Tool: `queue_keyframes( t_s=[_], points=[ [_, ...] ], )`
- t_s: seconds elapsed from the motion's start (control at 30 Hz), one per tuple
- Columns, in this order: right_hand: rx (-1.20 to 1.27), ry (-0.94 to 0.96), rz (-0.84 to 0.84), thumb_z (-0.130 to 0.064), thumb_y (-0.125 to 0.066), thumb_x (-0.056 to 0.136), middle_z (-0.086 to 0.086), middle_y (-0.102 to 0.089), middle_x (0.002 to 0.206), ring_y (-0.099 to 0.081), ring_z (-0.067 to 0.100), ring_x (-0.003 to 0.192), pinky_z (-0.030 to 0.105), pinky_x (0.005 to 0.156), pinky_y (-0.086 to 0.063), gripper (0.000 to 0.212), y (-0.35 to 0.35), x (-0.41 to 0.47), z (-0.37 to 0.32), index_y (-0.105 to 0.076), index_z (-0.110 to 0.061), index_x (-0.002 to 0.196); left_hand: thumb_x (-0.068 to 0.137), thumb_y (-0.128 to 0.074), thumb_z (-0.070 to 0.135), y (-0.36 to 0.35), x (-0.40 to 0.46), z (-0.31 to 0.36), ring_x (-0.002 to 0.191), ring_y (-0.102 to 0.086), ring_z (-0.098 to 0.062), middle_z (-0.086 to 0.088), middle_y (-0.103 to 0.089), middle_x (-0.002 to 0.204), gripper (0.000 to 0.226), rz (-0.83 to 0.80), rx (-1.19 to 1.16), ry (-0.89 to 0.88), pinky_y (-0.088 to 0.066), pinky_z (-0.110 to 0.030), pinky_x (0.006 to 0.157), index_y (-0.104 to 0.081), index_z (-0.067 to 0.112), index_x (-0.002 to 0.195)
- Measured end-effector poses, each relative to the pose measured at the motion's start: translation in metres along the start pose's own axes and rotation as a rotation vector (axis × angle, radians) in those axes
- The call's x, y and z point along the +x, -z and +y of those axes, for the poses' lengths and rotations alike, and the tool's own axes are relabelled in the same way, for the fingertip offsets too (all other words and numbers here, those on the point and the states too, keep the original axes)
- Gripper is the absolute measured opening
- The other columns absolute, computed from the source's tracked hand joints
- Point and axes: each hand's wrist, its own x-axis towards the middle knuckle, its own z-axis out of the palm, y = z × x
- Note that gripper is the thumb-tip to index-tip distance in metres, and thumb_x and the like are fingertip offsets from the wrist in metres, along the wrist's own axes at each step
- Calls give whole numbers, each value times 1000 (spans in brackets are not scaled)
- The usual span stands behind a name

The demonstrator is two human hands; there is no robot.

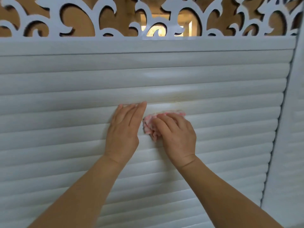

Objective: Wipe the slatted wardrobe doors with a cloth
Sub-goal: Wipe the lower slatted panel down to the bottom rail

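— Where were your hands just then?

— Both were up against the slatted wardrobe door. My left hand lay flat on the slats, fingers straight and close together, holding nothing.

— And the cloth?

— The pink cloth was bunched under my right hand, just right of the left one. My fingers were curled over it and pressed it to a slat near the middle of the door; a pink edge stuck out on the far side past my fingertips.

— Anything on the slats?

— There was a faint yellowish smear just above the cloth, though the picture was too soft for me to be sure. The white fretwork panel ran along the top, and the door frame stood on the right.
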Motion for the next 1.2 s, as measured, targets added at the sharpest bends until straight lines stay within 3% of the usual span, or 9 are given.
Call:
queue_keyframes(
  t_s=[0.13, 0.23, 0.4, 0.6, 0.77, 0.9, 0.97, 1.03, 1.2],
  points=[
    [49, -126, -43, -16, -61, 75, -1, -68, 104, -48, 21, 98, 32, 70, -43, 26, -1, 4, 16, -72, -25, 96, 69, -27, -8, -4, 4, 10, 111, -48, -24, -14, -62, 115, 64, 43, 66, 45, -29, -46, 105, -42, 6, 130],
    [159, -241, -32, -9, -66, 73, 1, -64, 101, -49, 22, 95, 35, 73, -45, 35, 4, 6, 42, -61, -30, 101, 70, -27, -10, -5, 2, 13, 110, -49, -24, -14, -63, 114, 64, 73, 116, 43, -33, -47, 103, -41, 6, 130],
    [45, -388, 99, -6, -66, 75, 3, -68, 101, -52, 23, 96, 34, 72, -42, 23, 0, 6, 62, -73, -18, 93, 75, -28, -13, -9, 0, 12, 109, -51, -26, -15, -63, 111, 58, 136, 104, 54, -35, -49, 102, -47, 4, 127],
    [98, -206, 123, -15, -68, 79, 2, -69, 101, -54, 25, 101, 39, 87, -41, 17, -22, 19, 12, -73, -21, 94, 74, -30, -10, -12, 0, 8, 111, -49, -23, -17, -62, 114, 56, 153, 63, 59, -31, -45, 105, -47, 3, 125],
    [29, -77, 87, -17, -59, 81, -3, -69, 101, -51, 22, 99, 36, 81, -36, 23, -17, 22, 24, -72, -27, 97, 72, -30, -12, -5, -1, 6, 120, -38, -16, -12, -51, 123, 58, 166, 31, 1, -29, -37, 108, -40, 2, 128],
    [-72, -210, 93, -18, -67, 74, -7, -62, 106, -48, 21, 100, 35, 75, -35, 25, -8, 10, 63, -71, -27, 97, 71, -26, -12, 0, 2, 3, 119, -42, -28, -23, -50, 126, 62, 211, -65, 117, -28, -22, 109, -38, 1, 130],
    [-82, -351, 116, -14, -68, 72, -10, -52, 109, -45, 21, 101, 35, 74, -37, 27, -11, 6, 60, -72, -25, 96, 69, -24, -13, 2, 3, 1, 121, -42, -29, -26, -48, 125, 64, 221, -95, 125, -29, -25, 109, -38, 0, 130],
    [-56, -432, 120, -13, -70, 71, -8, -56, 109, -45, 22, 102, 35, 77, -36, 27, -15, 9, 42, -72, -24, 95, 68, -23, -14, 3, 4, 0, 121, -41, -29, -26, -48, 125, 65, 215, -122, 119, -31, -28, 108, -37, 0, 130],
    [29, -214, 79, -21, -63, 80, -2, -68, 98, -56, 24, 97, 37, 82, -38, 15, -25, 28, -28, -71, -25, 92, 70, -27, -10, 7, 3, -3, 120, -40, -28, -28, -47, 124, 61, 212, -183, 99, -30, -26, 109, -36, 2, 129]
  ],
)
